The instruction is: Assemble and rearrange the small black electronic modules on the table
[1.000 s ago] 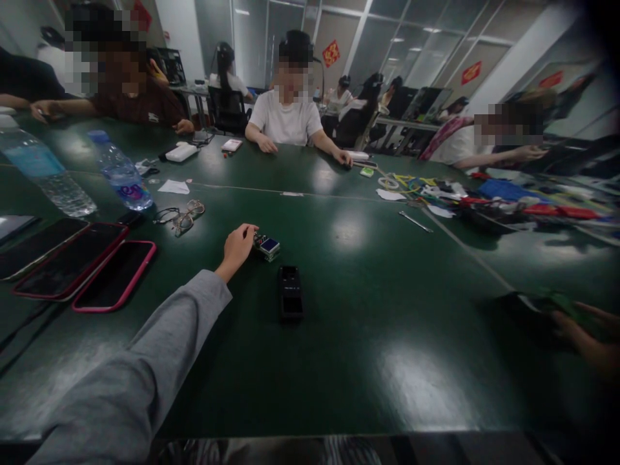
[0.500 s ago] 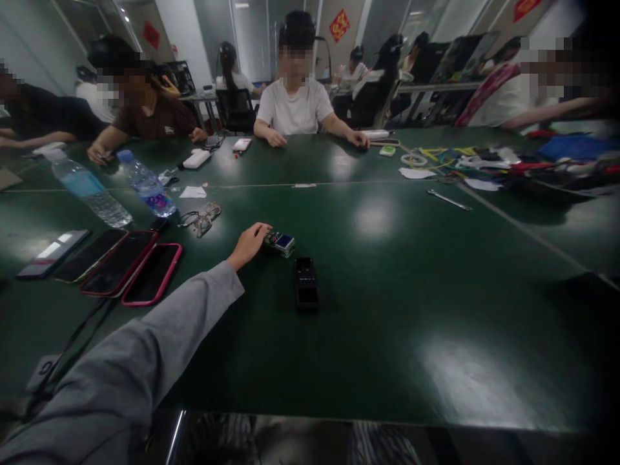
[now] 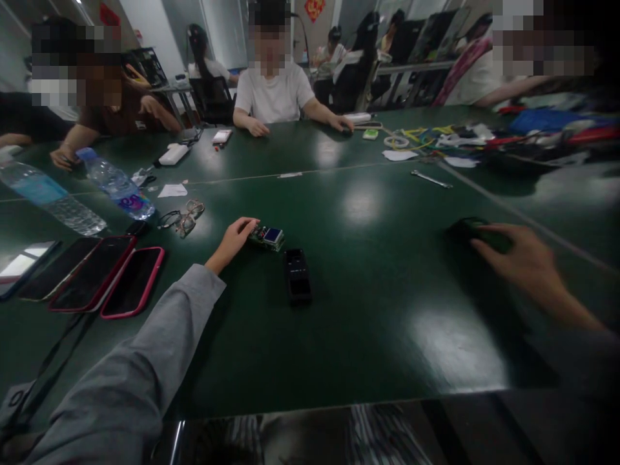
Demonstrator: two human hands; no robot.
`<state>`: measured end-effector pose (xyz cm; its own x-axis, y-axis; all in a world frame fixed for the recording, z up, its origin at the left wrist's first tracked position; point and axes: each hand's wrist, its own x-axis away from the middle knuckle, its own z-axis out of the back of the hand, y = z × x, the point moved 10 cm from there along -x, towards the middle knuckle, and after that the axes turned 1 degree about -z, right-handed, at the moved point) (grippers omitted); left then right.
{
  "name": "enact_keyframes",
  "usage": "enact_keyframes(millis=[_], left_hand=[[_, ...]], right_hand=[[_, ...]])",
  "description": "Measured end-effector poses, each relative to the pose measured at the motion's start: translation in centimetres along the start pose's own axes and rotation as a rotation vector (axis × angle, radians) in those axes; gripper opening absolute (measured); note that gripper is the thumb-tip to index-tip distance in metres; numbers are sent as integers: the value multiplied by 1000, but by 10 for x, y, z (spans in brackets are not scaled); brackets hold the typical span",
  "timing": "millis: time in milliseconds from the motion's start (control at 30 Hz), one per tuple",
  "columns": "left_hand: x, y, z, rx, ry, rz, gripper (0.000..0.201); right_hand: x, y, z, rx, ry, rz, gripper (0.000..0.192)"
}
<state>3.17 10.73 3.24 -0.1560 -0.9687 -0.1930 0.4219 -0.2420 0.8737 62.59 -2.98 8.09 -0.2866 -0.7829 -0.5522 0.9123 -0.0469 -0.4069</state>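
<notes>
Left hand [image 3: 235, 240]: reaching in from about 7 o'clock, its fingers touching the 9 o'clock end of the board; can't tell if they're actually clamping it
Circuit board [image 3: 267, 237]: sitting near the middle of the worktop [image 3: 368, 336], small dark screen facing up
Black case [image 3: 297, 276]: lying flat just beside the board, at roughly 4 o'clock from it
Right hand [image 3: 527, 261]: hanging out around 3 o'clock from the case, well apart from it, thumb and fingers clamping on something dark green
Dark green thing [image 3: 498, 240]: getting pretty blurry tbh, so I'm not making out what it is
Phones [image 3: 133, 284]: lying in a row at 8 to 9 o'clock from the left hand
Glasses [image 3: 188, 218]: resting around 10 o'clock from that hand, two water bottles [image 3: 119, 187] standing beyond them
Wrench [image 3: 431, 179]: lying at 2 o'clock from the board, a messy cable pile [image 3: 547, 132] sprawling farther out
Person opposite [image 3: 274, 93]: sitting at 12 o'clock, both forearms resting on the far edge
</notes>
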Motion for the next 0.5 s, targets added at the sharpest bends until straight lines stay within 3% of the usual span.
enact_keyframes(millis=[67,167,233,300,400,500], left_hand=[[2,3,-2,-6,-14,-16,39],[7,9,-6,-36,-62,-38,43],[9,13,-6,-46,-66,-51,46],[10,15,-5,-66,-62,-65,46],[10,17,-4,-103,-45,-86,41],[9,15,-2,-118,-19,-71,38]], right_hand=[[-9,-58,-35,-100,-115,166,41],[-1,-182,-99,-301,-303,425,36],[11,-260,-137,-392,-425,532,34],[22,-319,-161,-451,-463,593,33],[29,-356,-167,-542,-392,529,29],[40,-357,-148,-611,-351,448,29]])
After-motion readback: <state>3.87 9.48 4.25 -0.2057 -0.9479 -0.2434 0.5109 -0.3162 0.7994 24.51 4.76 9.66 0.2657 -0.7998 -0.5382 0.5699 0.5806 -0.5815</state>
